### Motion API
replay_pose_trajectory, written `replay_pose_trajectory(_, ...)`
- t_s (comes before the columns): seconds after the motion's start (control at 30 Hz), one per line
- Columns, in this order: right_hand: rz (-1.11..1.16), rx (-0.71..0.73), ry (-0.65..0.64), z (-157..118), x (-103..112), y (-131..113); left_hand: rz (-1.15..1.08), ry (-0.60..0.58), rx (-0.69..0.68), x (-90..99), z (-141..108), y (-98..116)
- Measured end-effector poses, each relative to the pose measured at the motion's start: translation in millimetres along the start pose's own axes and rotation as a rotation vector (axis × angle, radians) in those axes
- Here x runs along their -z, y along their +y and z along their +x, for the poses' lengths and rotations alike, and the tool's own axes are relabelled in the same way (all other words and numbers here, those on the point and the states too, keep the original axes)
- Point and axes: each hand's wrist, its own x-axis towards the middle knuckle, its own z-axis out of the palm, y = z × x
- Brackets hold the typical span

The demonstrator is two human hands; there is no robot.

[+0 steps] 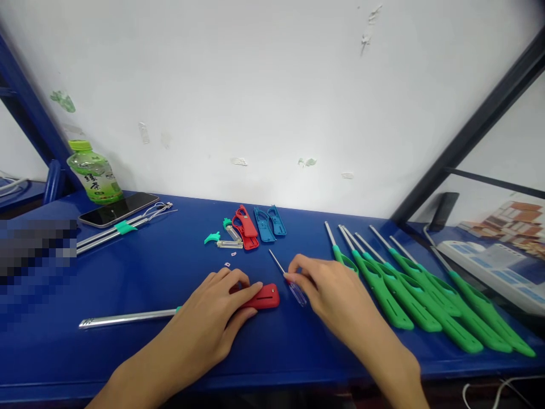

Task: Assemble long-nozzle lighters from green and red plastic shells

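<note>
My left hand is wrapped over a red lighter handle, whose right end shows beyond the fingers. From its other side a silver metal tube points left along the table. Between thumb and fingers my right hand pinches a small screwdriver; its thin shaft points up and left, away from the red handle. Behind the hands lie red shell halves, blue shell halves and clear fuel tanks with teal triggers.
Several green lighters lie side by side on the right of the blue table. At the back left are a green bottle, a phone and metal tubes with wires. A white wall rises behind.
</note>
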Motion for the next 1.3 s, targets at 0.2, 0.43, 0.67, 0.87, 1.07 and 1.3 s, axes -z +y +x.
replay_pose_trajectory(0.2, -0.103, -0.106, 0.05, -2, -12, 3, 0.017, 0.02, -0.002, -3.0, -1, -2)
replay_pose_trajectory(0.43, -0.039, -0.207, 0.262, -1, -1, 13, 0.01, 0.019, -0.002, -2.2, -1, -1)
replay_pose_trajectory(0.67, 0.685, -0.062, 0.569, -9, 21, 1, -0.011, 0.008, 0.004, -0.5, -1, 1)
replay_pose_trajectory(0.87, 0.891, 0.048, 0.497, -7, 15, -9, 0.003, 0.033, -0.008, -1.3, -1, 0)
replay_pose_trajectory(1.07, 0.797, 0.088, 0.404, -5, 5, -12, 0.008, 0.034, -0.02, -1.8, -1, 0)
replay_pose_trajectory(1.3, 0.791, 0.097, 0.386, -4, 5, -15, -0.008, 0.017, -0.009, -3.1, -1, -1)
